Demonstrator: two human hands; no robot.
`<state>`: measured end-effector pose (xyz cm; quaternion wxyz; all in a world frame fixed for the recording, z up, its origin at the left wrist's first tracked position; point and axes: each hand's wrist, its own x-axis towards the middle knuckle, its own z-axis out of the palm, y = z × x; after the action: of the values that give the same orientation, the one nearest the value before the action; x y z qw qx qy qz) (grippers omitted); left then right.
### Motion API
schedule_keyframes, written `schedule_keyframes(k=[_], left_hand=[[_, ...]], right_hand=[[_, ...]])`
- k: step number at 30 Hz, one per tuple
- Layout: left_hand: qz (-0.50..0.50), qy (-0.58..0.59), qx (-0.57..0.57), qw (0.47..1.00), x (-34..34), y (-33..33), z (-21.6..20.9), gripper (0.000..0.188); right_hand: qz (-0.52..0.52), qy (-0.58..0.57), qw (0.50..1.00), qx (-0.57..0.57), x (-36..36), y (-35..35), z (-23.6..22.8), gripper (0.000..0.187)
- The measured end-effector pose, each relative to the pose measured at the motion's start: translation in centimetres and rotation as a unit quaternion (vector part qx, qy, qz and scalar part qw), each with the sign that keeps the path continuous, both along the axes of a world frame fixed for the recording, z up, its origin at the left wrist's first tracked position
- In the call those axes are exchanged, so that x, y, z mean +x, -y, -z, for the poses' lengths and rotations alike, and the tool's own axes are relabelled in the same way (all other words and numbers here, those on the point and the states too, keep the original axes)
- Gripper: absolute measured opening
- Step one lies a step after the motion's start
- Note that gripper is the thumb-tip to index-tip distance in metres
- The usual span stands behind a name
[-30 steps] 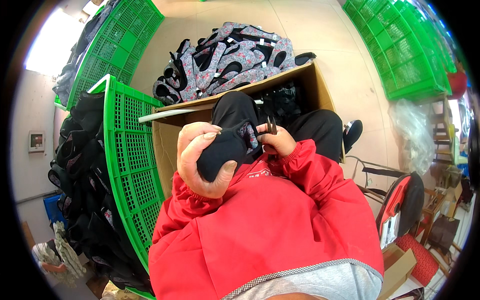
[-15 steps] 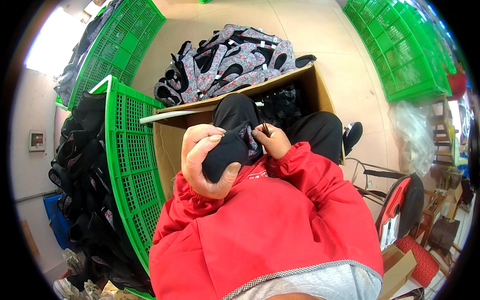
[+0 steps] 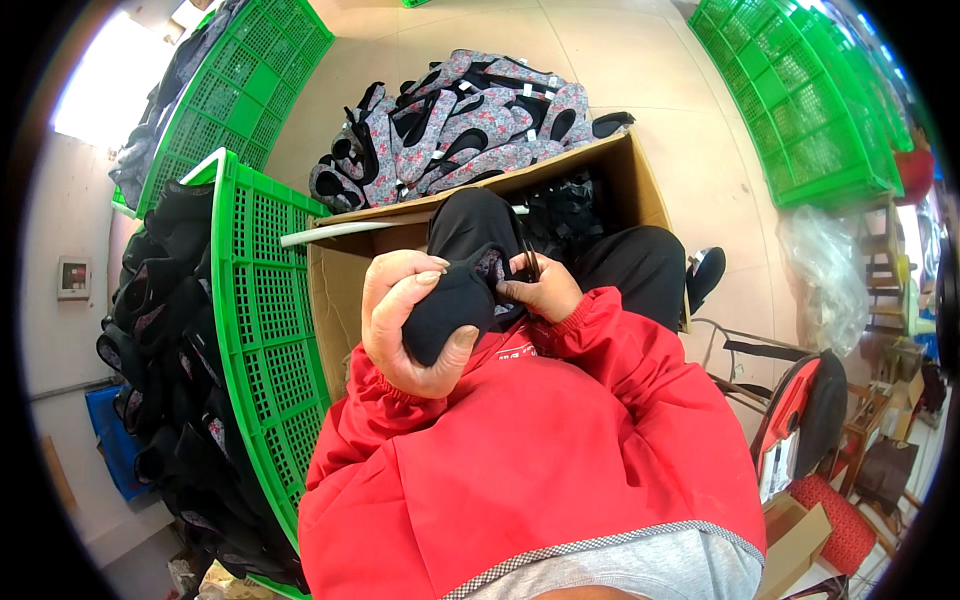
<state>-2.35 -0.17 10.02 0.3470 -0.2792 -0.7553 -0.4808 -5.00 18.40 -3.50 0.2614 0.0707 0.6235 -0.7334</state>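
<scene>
By a green crate [image 3: 258, 320], the left hand [image 3: 392, 345] cups black fabric [image 3: 445, 312].

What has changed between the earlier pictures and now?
The right hand, with its dark, thin, pointed tool, has moved slightly left, over the floral-lined opening of the black, rounded fabric piece. At lower left, the pale mottled cloth has gone mostly out of view. Nothing was visibly grasped or released. Unchanged: the left hand grips the black piece; the pile of grey floral fabric pieces stays.
</scene>
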Motion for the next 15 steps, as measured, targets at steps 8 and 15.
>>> schedule_keyframes(k=[8,15], left_hand=[[-0.006,0.001,0.0,1.0,0.0,0.1,0.0,0.053],[-0.006,-0.002,0.012,1.0,0.3,0.5,0.1,0.055]], right_hand=[[-0.014,0.014,1.0,0.014,-0.1,-0.2,-0.7,0.032],[0.009,0.039,0.997,-0.06,0.1,-0.1,-1.5,0.023]])
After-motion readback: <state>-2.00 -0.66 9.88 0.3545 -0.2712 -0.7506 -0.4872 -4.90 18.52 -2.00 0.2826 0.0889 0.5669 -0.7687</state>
